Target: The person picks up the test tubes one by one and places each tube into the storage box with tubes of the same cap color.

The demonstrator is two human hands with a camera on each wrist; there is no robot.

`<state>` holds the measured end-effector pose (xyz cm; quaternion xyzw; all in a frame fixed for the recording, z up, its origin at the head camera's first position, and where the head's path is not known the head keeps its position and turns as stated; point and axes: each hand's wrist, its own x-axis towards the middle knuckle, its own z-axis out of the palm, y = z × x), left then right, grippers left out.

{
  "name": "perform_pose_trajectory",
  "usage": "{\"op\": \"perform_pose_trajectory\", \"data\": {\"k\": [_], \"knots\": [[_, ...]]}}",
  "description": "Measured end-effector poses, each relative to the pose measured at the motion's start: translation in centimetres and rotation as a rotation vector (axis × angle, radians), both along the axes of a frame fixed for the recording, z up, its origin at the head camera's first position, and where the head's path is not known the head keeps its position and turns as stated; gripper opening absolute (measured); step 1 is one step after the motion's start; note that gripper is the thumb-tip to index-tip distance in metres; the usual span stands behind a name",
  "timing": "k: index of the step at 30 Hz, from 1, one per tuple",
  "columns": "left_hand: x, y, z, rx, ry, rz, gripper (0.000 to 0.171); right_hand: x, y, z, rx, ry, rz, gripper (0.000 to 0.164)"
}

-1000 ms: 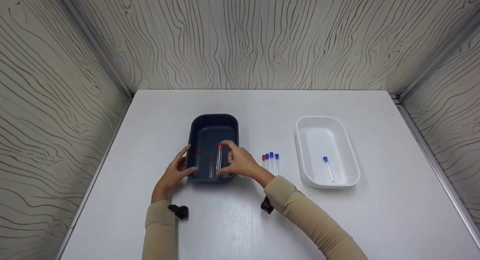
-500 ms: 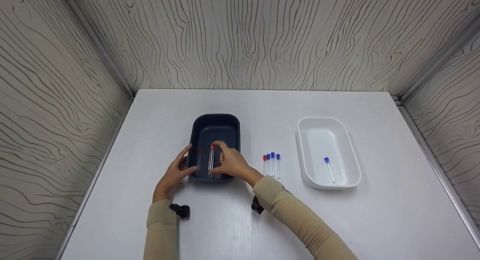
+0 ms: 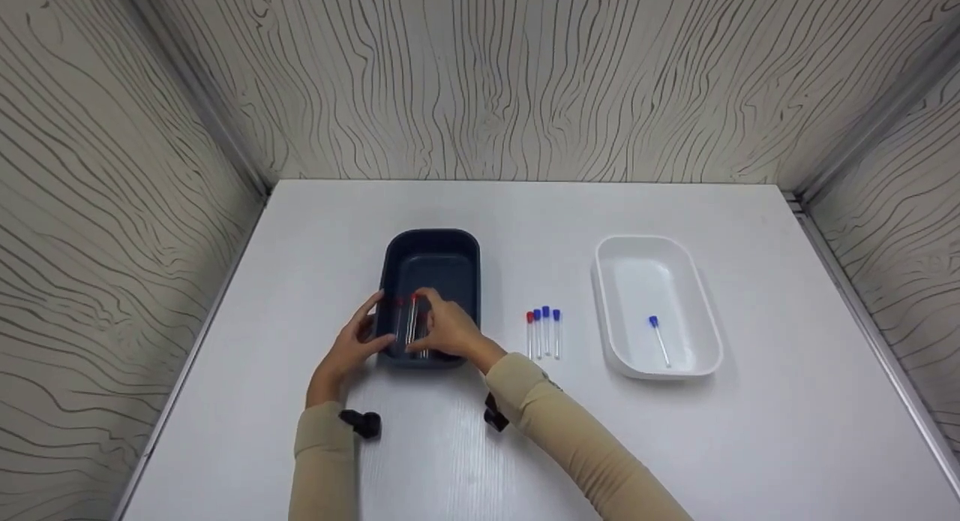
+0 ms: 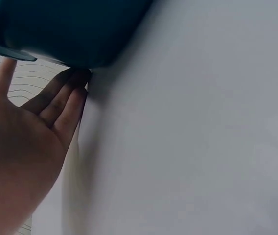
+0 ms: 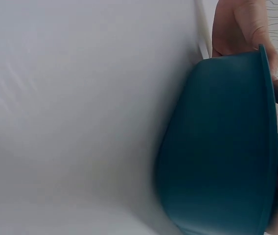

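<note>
Lengthwise, the right hand (image 3: 450, 329) pinches a slim, clear, red-capped tube (image 3: 412, 322) near its two ends, while the left hand (image 3: 351, 348) grips the dark tray (image 3: 442, 268).

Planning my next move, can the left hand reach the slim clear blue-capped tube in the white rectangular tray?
Probably not: the dark blue rectangular tray and right hand lie between the left hand and that tube.
</note>
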<state>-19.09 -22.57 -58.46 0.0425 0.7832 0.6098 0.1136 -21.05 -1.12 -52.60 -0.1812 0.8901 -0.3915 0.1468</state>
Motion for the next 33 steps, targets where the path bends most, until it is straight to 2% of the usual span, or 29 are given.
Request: {"op": "perform_pose_trajectory", "data": {"k": [9, 17, 22, 29, 33], "knots": [[0.0, 0.3, -0.1, -0.015, 0.011, 0.003, 0.081, 0.0, -0.1, -0.6, 0.07, -0.015, -0.022, 0.092], [0.1, 0.5, 0.0, -0.015, -0.019, 0.001, 0.081, 0.0, -0.1, -1.5, 0.137, -0.021, -0.036, 0.089], [0.1, 0.4, 0.2, -0.019, -0.02, 0.027, 0.081, -0.3, -0.2, -1.6, 0.152, -0.024, -0.027, 0.087], [-0.2, 0.3, 0.0, -0.001, 0.001, 0.009, 0.081, -0.6, -0.4, -1.6, 0.172, -0.081, -0.046, 0.084], [-0.1, 0.1, -0.1, 0.012, -0.014, 0.009, 0.081, -0.6, -0.6, -1.7, 0.188, -0.103, -0.042, 0.085]]}}
